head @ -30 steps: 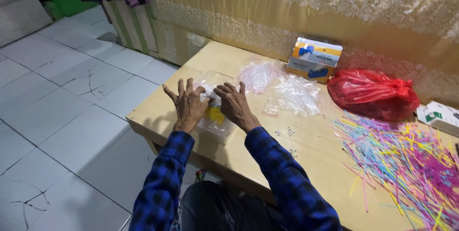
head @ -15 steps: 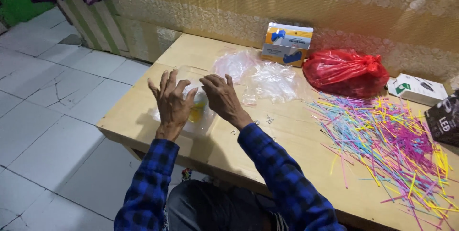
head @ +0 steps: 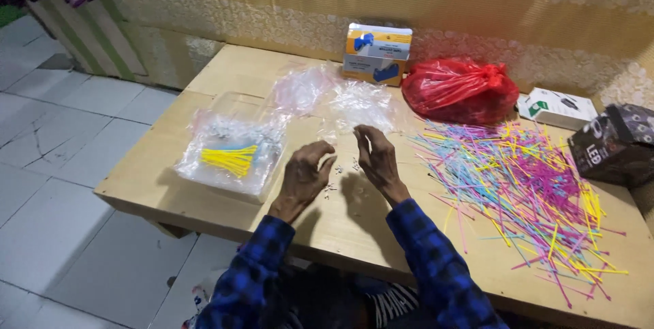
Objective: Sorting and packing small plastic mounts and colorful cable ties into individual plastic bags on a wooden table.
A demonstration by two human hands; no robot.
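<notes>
My left hand (head: 304,174) and my right hand (head: 375,160) hover side by side over the middle of the wooden table (head: 225,73), fingers curled and apart, holding nothing. Small pale bits (head: 338,176) lie on the wood between them. Left of my left hand sits a clear plastic box wrapped in a plastic bag (head: 231,148), with a bundle of yellow sticks (head: 230,159) inside. A wide heap of thin coloured sticks (head: 528,179), pink, yellow, blue and green, spreads to the right of my right hand.
Crumpled clear plastic bags (head: 334,97) lie beyond my hands. Behind them stand a small blue and orange box (head: 377,53) and a knotted red plastic bag (head: 460,89). A white carton (head: 555,107) and a dark box (head: 616,144) sit at the far right. Tiled floor lies on the left.
Both hands have left the bagged clear box and moved right to the middle of the table. The box now lies by itself on the left. The view has shifted right.
</notes>
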